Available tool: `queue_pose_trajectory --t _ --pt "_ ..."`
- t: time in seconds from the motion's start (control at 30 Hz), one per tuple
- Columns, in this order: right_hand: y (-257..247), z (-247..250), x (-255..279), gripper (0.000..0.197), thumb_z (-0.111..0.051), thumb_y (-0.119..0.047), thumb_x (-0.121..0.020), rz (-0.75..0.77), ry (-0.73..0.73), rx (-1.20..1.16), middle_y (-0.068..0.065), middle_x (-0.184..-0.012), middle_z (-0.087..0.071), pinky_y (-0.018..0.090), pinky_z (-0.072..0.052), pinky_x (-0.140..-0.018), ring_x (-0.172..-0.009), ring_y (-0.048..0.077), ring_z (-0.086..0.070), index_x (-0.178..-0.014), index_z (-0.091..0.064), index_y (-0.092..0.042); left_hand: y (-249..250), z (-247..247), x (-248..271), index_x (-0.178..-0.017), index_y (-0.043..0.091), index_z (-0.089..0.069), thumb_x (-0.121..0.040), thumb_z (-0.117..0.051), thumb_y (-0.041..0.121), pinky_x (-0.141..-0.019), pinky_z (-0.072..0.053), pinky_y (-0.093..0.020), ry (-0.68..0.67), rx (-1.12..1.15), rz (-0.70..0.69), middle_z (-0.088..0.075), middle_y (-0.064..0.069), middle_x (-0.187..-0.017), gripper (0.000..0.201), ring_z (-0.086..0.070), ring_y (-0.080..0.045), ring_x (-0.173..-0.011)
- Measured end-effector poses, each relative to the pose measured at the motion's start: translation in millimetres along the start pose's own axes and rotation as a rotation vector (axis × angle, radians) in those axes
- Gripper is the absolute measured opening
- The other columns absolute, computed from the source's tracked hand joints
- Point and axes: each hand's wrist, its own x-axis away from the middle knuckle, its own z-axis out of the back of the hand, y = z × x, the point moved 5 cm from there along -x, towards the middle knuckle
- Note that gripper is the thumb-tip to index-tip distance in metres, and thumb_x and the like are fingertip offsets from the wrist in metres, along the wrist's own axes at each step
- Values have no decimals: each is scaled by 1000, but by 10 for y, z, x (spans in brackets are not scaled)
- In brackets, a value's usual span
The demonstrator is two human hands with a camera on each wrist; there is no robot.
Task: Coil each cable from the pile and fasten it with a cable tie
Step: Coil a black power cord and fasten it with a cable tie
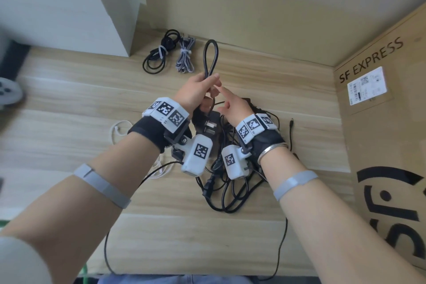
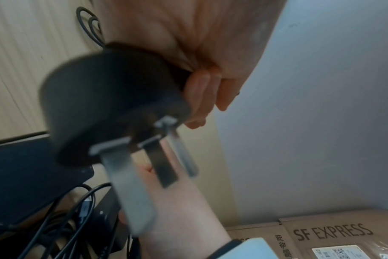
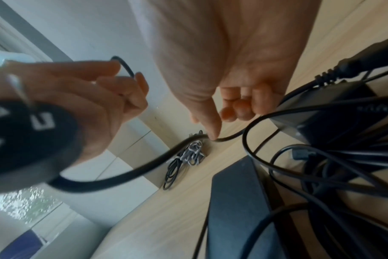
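My left hand (image 1: 208,85) is raised over the wooden table (image 1: 69,90) and grips a thick black power cable folded into a loop (image 1: 211,57) that stands above the fist. The cable's black three-prong plug (image 2: 109,105) hangs under that palm, prongs toward the wrist. My right hand (image 1: 222,97) is close beside it. Its index fingertip (image 3: 212,136) touches the same cable's slack run, and its other fingers are loosely curled. The tangled pile of black cables (image 1: 232,180) and power bricks (image 3: 239,210) lies under both wrists.
Two coiled cables with white ties lie at the back: a black one (image 1: 159,55) and a grey braided one (image 1: 185,57). A white cable (image 1: 119,129) lies at the left. An SF Express cardboard box (image 1: 380,122) fills the right side, and a white cabinet (image 1: 69,7) stands at the back left.
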Motion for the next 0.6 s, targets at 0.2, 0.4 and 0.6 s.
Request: queue_pose_trajectory --t 0.2,0.4,0.6 --pt "130 3 -92 33 -58 -6 -84 -94 146 77 4 -119 -38 26 -36 -79 -106 24 -46 -110 -59 -27 11 43 32 -83 12 -51 -97 -43 28 -35 -19 -12 -23 -5 11 -42 0 -67 22 -28 -6 -35" --pt "7 -100 -150 35 -60 -17 -85 -36 85 230 -5 -140 -30 33 -33 -95 -123 26 -29 -117 -55 -30 0 -22 52 -86 11 -52 -97 -43 24 -34 -22 -12 -80 -94 -7 -45 -1 -68 19 -30 -6 -35" --pt "7 139 -101 10 -67 -22 -78 48 284 129 -2 -121 -55 34 -29 -99 -118 22 -43 -86 -61 -24 -76 110 -41 -85 14 -53 -92 -49 16 -36 -31 -20 80 -422 -24 -46 0 -71 9 -38 -12 -45"
